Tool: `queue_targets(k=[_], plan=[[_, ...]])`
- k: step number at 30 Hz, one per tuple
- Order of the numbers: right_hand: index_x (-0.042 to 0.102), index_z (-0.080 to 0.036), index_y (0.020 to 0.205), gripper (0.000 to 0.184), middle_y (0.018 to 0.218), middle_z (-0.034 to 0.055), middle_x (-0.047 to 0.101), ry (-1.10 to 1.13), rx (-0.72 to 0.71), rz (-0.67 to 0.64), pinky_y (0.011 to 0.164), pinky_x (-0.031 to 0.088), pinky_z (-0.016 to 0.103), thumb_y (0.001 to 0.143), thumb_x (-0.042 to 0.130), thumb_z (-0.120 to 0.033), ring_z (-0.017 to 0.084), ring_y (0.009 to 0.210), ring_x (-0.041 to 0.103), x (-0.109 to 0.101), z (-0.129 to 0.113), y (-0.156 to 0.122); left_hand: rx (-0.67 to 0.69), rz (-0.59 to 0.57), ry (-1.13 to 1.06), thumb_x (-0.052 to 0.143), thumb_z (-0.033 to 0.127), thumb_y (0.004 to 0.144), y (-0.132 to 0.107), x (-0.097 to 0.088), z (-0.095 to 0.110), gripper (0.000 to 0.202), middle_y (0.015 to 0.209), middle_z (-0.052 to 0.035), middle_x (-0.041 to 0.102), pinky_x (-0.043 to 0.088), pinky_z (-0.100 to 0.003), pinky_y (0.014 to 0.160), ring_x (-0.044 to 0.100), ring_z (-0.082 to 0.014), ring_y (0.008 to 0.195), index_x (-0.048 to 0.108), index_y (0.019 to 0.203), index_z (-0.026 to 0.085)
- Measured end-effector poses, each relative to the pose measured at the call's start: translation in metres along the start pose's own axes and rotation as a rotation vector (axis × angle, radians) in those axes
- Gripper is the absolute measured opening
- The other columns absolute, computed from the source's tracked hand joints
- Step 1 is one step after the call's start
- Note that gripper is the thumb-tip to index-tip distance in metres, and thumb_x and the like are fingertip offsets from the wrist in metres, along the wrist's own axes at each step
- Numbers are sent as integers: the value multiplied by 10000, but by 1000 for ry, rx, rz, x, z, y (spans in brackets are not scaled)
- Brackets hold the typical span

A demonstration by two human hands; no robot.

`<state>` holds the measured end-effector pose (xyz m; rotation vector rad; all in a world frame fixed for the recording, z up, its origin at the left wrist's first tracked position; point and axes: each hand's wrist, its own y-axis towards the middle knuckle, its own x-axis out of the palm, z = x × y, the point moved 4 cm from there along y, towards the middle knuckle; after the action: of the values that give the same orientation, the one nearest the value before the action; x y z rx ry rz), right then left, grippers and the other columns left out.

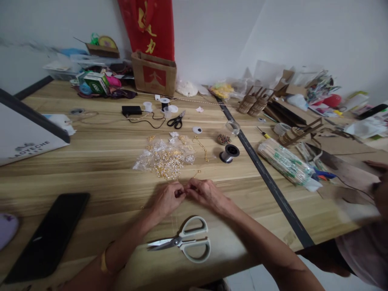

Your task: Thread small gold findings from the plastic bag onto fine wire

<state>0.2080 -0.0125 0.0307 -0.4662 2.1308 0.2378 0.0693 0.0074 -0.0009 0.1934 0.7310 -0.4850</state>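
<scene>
My left hand point(167, 198) and my right hand point(205, 193) rest on the wooden table point(106, 161), fingertips pinched together and touching each other around something too small to make out. Just beyond them lies a heap of gold beads and small clear bags point(166, 157). A short gold chain point(202, 147) lies to its right. Grey-handled scissors point(188, 241) lie between my forearms near the table's front edge.
A black phone point(50, 234) lies at the front left, a white box point(21, 133) further left. A wire spool point(229, 153), black scissors point(176, 120), a bag of sticks point(285, 161) and cardboard clutter sit beyond. Another person's arm point(376, 178) is at the right edge.
</scene>
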Motion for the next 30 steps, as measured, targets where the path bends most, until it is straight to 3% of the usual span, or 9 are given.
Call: queue_targets(k=[12, 20, 25, 30], plan=[[578, -170, 835, 118, 665, -25, 607, 241, 83, -4, 553, 343, 176, 846, 518, -270, 83, 564, 492, 3, 19, 7, 7, 8, -94, 572, 117, 748, -2, -2, -2, 144, 694, -12, 646, 413, -228, 631, 564, -133, 644, 700, 704, 168], [539, -175, 852, 78, 708, -14, 649, 326, 78, -21, 571, 371, 179, 863, 491, -235, 88, 591, 551, 6, 19, 6, -11, 28, -194, 610, 160, 769, 0, -1, -8, 108, 739, -31, 679, 448, -244, 680, 595, -147, 679, 718, 764, 153], [518, -183, 887, 81, 701, -5, 652, 245, 54, -3, 581, 361, 187, 897, 463, -241, 107, 617, 589, 7, 13, 5, -24, 37, -202, 623, 175, 762, 1, 0, -9, 98, 720, -35, 686, 449, -253, 679, 602, -156, 677, 716, 747, 147], [527, -189, 918, 132, 722, 14, 660, -35, 91, -7, 555, 293, 207, 925, 447, -294, 127, 612, 596, 7, 4, 2, -55, 26, -196, 612, 177, 759, 1, 3, -10, 100, 721, -30, 685, 438, -257, 678, 597, -155, 673, 701, 721, 151]])
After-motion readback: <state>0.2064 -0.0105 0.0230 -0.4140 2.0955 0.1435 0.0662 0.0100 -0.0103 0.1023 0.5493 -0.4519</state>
